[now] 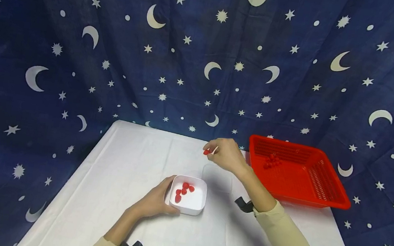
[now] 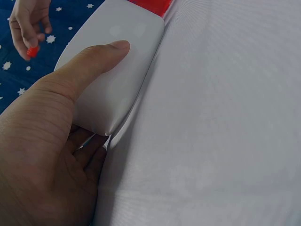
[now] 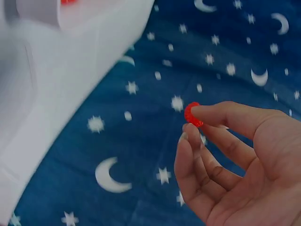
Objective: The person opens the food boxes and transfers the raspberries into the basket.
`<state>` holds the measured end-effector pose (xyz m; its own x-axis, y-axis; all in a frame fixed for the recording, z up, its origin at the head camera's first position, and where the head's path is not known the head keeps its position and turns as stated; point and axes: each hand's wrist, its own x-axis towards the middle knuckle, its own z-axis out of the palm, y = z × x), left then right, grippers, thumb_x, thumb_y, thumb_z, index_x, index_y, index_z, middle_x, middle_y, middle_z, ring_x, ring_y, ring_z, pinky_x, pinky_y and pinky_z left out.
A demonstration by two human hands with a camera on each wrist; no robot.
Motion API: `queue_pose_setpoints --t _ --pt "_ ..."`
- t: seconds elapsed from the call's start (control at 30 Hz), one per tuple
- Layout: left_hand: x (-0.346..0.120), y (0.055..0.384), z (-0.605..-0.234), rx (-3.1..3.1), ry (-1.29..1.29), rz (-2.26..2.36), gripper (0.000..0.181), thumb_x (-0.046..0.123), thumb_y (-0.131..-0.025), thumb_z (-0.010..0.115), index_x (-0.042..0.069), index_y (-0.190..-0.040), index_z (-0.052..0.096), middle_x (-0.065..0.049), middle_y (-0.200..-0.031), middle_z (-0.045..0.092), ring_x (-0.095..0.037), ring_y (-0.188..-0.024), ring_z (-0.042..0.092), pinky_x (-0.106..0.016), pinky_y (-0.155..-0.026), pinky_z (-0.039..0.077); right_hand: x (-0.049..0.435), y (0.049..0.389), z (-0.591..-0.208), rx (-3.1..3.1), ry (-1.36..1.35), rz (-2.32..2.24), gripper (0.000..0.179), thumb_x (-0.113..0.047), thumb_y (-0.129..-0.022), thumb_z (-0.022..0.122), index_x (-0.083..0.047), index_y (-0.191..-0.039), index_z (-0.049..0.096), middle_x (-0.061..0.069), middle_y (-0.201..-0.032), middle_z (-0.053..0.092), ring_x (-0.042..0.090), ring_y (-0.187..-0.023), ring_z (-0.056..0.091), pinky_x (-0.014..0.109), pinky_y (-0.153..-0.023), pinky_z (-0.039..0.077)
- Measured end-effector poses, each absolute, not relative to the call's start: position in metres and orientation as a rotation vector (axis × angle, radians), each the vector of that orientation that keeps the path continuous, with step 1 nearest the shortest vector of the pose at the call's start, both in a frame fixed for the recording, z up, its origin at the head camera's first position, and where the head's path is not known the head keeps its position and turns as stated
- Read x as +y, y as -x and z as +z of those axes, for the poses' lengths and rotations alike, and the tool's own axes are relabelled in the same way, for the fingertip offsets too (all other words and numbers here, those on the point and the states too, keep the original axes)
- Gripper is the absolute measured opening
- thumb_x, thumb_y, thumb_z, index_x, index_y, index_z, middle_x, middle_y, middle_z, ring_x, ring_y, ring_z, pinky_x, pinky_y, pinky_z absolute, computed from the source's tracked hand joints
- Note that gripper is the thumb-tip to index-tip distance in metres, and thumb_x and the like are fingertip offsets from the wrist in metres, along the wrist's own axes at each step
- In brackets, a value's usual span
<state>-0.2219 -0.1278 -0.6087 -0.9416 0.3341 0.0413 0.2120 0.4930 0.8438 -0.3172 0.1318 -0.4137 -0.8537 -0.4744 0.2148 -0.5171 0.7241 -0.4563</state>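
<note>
My right hand (image 1: pixel 228 155) is raised above the far part of the table and pinches a red raspberry (image 3: pixel 192 113) between thumb and fingertips. In the head view that hand is beyond and right of a square white container (image 1: pixel 192 212). Several raspberries (image 1: pixel 185 185) lie inside the container, mostly toward its left side. My left hand (image 1: pixel 155 199) grips the container from the left, its thumb (image 2: pixel 106 55) along the near wall and its fingers around the far side. The left wrist view hides the container's inside.
At the back right stands a red plastic basket (image 1: pixel 325 203) with a small cluster of raspberries (image 1: pixel 272 161) in it. A clear, flat lid (image 1: pixel 221 179) lies on the white tablecloth (image 1: pixel 132 151) right of the container. Behind hangs a blue curtain (image 1: pixel 195 26) with moons and stars.
</note>
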Motion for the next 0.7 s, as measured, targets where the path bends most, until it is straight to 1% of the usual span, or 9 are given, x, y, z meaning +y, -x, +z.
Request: queue_pose_setpoints --t 0.13,0.2,0.33,0.43,0.57,0.7 --pt "-0.128 0.221 -0.608 2.619 -0.478 1.437 0.121 0.049 -0.067 0.096 0.019 -0.164 0.030 -0.002 -0.165 0.038 -0.026 -0.152 0.037 -0.057 -0.121 0.034 0.150 0.331 -0.393 -2.767 -0.704 0.824 0.019 -0.010 -0.086 0.080 -0.015 -0.104 0.083 0.000 -0.089 0.076 0.018 -0.074 0.067 0.031 -0.058 0.056" --pt "-0.128 0.221 -0.608 2.620 -0.480 1.441 0.121 0.049 -0.067 0.096 0.018 -0.164 0.030 -0.003 -0.165 0.038 -0.027 -0.152 0.037 -0.057 -0.121 0.034 0.159 0.336 -0.381 -2.744 -0.635 0.851 0.018 -0.012 -0.088 0.080 -0.016 -0.105 0.083 0.001 -0.091 0.077 0.018 -0.074 0.068 0.033 -0.060 0.057" --pt "-0.128 0.222 -0.609 2.616 -0.484 1.436 0.122 0.053 -0.066 0.095 0.020 -0.164 0.029 -0.002 -0.166 0.036 -0.027 -0.154 0.034 -0.057 -0.122 0.033 0.178 0.346 -0.357 -2.711 -0.493 0.876 0.019 -0.017 -0.090 0.079 -0.017 -0.108 0.082 0.004 -0.097 0.078 0.021 -0.079 0.069 0.035 -0.064 0.056" --pt "-0.127 0.222 -0.611 2.620 -0.491 1.425 0.123 0.057 -0.066 0.094 0.021 -0.164 0.028 -0.001 -0.167 0.035 -0.027 -0.155 0.032 -0.056 -0.122 0.033 0.194 0.354 -0.342 -2.693 -0.384 0.894 0.021 -0.018 -0.091 0.079 -0.017 -0.112 0.082 0.008 -0.101 0.078 0.024 -0.080 0.069 0.035 -0.063 0.055" --pt "-0.127 0.222 -0.612 2.620 -0.486 1.420 0.123 0.057 -0.066 0.094 0.021 -0.164 0.028 -0.001 -0.167 0.036 -0.026 -0.154 0.033 -0.057 -0.122 0.034 0.216 0.365 -0.335 -2.656 -0.243 0.951 0.022 -0.017 -0.092 0.078 -0.015 -0.114 0.081 0.011 -0.100 0.078 0.025 -0.079 0.071 0.033 -0.061 0.055" --pt "-0.128 0.222 -0.611 2.627 -0.477 1.411 0.122 0.056 -0.066 0.094 0.021 -0.164 0.029 -0.001 -0.166 0.037 -0.026 -0.154 0.034 -0.057 -0.121 0.034 0.237 0.380 -0.335 -2.610 -0.127 0.987 0.020 -0.018 -0.094 0.077 -0.012 -0.112 0.081 0.013 -0.098 0.079 0.022 -0.078 0.073 0.032 -0.065 0.056"
